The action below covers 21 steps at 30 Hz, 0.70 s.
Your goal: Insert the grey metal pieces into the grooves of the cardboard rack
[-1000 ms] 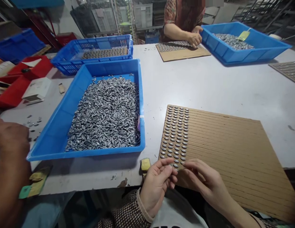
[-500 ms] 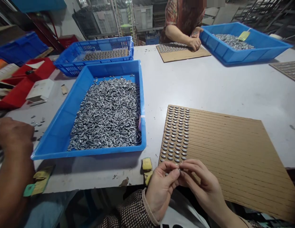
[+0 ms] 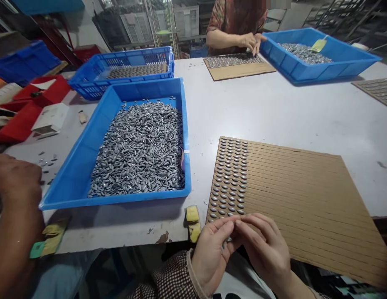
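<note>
Left hand [image 3: 210, 255] and right hand [image 3: 269, 251] meet at the fingertips over the near left corner of a board [image 3: 296, 187]. In the left, thumb and curled fingers close around a few grey pieces [image 3: 228, 239], partly hidden. The right has thumb and forefinger drawn together against the left's tips; whether it pinches a piece cannot be told.

Many more pieces lie on the board in four columns along its left side, the near ends covered by the fingers. Parallel lines cross the bare brown part, and the near edge juts past the table [image 3: 274, 112].

Left of the board, apart from it, a blue tray [image 3: 75, 166] holds a heap of pieces. Yellow pads [image 3: 192, 224] sit on the table's edge between them. Behind the tray is a blue basket [image 3: 96, 87] with a filled board inside. Further left are a white box [image 3: 51, 118], red bins [image 3: 20, 122] and a co-worker's arm [image 3: 18, 199], with loose pieces near its hand.

Across the table, another person's hands [image 3: 251, 41] work over a partly filled board [image 3: 240, 72], beside a second blue tray [image 3: 324, 71] of pieces bearing a yellow tag [image 3: 319, 45].
</note>
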### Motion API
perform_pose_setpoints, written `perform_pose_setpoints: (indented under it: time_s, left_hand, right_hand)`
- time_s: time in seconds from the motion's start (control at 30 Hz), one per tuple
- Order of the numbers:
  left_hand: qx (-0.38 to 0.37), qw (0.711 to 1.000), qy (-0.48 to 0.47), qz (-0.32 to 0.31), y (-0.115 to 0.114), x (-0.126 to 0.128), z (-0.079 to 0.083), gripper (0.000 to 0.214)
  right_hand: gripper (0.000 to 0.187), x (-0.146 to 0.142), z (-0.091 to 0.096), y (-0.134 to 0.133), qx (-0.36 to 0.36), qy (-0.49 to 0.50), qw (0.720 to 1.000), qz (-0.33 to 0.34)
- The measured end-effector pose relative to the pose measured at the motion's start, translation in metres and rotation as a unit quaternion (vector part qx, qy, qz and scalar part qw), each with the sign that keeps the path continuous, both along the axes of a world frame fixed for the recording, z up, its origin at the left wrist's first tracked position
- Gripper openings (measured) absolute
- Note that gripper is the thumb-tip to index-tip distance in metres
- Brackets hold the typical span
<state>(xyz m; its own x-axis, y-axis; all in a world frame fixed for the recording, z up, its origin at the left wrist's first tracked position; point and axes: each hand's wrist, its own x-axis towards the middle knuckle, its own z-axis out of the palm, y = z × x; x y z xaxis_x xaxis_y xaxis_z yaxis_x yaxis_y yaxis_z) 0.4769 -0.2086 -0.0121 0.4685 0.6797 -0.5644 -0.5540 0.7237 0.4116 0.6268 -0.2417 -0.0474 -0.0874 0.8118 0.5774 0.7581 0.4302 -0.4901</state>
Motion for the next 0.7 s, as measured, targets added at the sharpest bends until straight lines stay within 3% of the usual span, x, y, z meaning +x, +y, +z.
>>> perform_pose_setpoints:
  time_s: [0.27, 0.47, 0.7]
  left_hand:
    - [-0.069, 0.997, 0.005, -0.040, 0.001, -0.007, 0.010, 0.042]
    - [-0.041, 0.995, 0.084, 0.033, 0.014, -0.026, 0.019, 0.025]
    - [-0.046, 0.993, 0.106, 0.030, 0.008, -0.026, 0.014, 0.020]
  right_hand:
    - [0.026, 0.014, 0.006, -0.006, -0.107, 0.122, 0.987, 0.013]
    - [0.024, 0.032, -0.004, -0.001, -0.107, 0.014, 0.994, 0.023]
    - [0.025, 0.029, -0.020, 0.006, -0.115, -0.070, 0.989, 0.060]
